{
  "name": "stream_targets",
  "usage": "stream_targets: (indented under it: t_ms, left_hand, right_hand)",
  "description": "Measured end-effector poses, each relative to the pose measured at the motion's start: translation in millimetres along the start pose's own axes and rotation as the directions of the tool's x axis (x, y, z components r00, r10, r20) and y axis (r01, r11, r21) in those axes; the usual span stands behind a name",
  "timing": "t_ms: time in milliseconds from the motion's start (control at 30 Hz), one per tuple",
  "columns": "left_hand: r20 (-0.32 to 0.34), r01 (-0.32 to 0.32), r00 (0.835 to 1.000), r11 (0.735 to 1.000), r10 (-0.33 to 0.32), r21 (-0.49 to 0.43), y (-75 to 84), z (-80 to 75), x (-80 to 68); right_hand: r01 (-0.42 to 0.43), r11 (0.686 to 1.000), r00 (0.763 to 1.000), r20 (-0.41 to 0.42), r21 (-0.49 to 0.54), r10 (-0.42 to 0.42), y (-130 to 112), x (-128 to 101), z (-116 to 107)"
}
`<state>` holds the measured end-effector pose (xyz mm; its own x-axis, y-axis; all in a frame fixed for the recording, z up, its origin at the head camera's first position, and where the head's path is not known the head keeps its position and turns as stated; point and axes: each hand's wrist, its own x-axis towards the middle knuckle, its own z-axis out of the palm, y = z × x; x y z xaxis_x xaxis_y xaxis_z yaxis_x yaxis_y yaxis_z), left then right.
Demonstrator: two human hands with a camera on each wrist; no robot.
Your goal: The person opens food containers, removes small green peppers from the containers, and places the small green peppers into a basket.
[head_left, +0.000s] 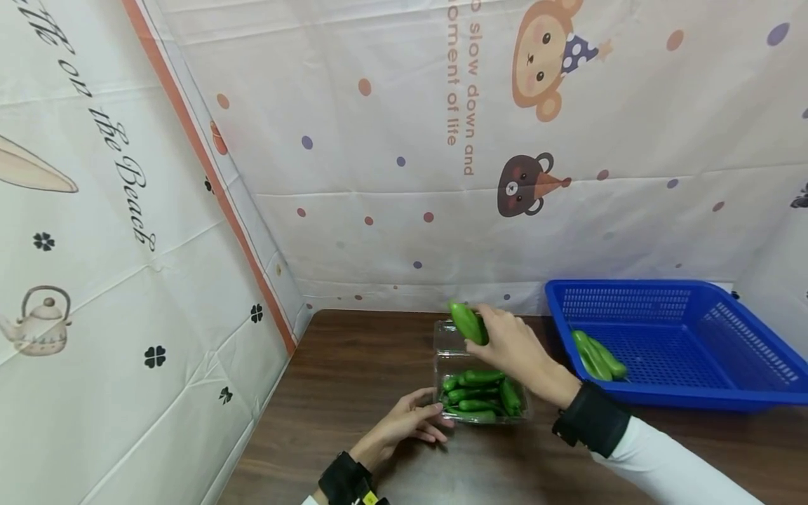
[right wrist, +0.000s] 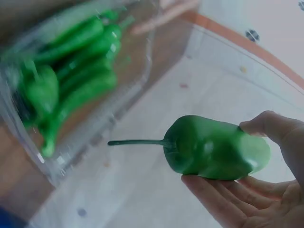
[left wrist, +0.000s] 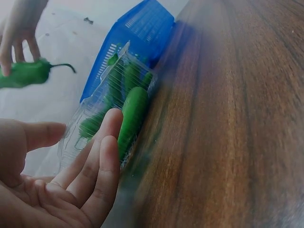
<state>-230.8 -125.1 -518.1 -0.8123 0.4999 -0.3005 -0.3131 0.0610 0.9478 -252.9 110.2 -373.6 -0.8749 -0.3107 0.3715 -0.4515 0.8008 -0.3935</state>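
Clamping round a plump green pepper (head_left: 466, 324), the fingers of the right hand (head_left: 514, 351) hold it above the tabletop (head_left: 360, 358); in the right wrist view its stem points to nine o'clock. Below, seen from the head, sits a clear container (head_left: 466, 362) filled with slimmer green peppers (head_left: 476, 394), its clear lid (head_left: 445, 335) opened out at twelve o'clock. At the container's eight o'clock is the left hand (head_left: 407, 421), thumb and fingers apart, right beside the wall; whether they touch it I cannot tell. At two o'clock a blue basket (head_left: 631, 284) holds paler peppers (head_left: 596, 356) at its nine-o'clock end. Beyond, at twelve, hangs a printed cloth (head_left: 353, 140).
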Motion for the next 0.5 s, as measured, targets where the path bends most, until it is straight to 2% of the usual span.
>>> stream_targets:
  t_ms: [100,333,500]
  left_hand:
    - [0.003,-0.006,1.0,1.0,0.006,0.001,0.0,0.0,-0.6]
    - [0.002,-0.006,1.0,1.0,0.006,0.001,0.2,0.3,-1.1]
    - [0.007,-0.005,1.0,1.0,0.005,0.0,0.3,-0.4,-0.8]
  right_hand:
    - [0.017,1.0,0.999,-0.037,0.009,-0.017,3,6,-18]
    - [0.038,0.998,0.992,-0.115,-0.059,-0.045,12,19,-58]
    - [0.016,0.995,0.988,-0.151,-0.103,-0.032,22,22,-76]
